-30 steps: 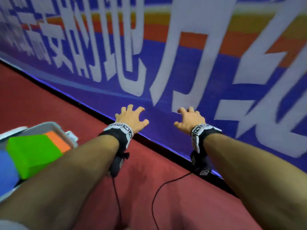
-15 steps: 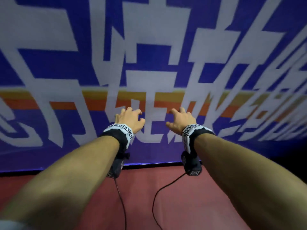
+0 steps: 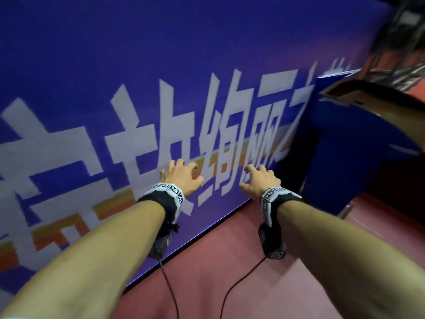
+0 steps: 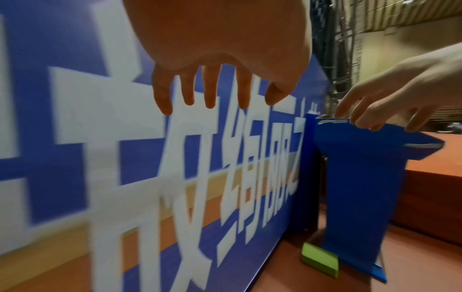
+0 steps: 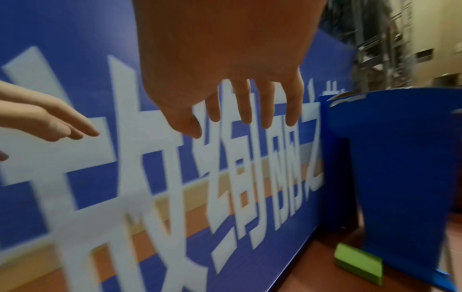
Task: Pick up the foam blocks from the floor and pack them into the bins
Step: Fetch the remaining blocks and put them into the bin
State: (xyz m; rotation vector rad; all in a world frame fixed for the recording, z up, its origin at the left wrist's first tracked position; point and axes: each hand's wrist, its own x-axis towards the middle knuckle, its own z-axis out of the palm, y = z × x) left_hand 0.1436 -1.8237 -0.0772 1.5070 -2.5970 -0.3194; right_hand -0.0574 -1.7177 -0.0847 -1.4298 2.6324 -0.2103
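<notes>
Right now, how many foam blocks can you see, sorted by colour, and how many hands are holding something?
Green foam block: 1, on the floor beside the blue stand
Foam blocks of any other colour: 0
Hands holding something: 0; the left hand and right hand are both free
Total foam blocks in view: 1

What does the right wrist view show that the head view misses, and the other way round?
Only the right wrist view shows a green foam block lying on the red floor, at the foot of the blue stand by the banner's end. Only the head view shows both forearms, the wrist bands and their trailing cables. Both show the blue banner with white lettering, the stand, and the left hand and right hand, fingers spread, holding nothing.
</notes>
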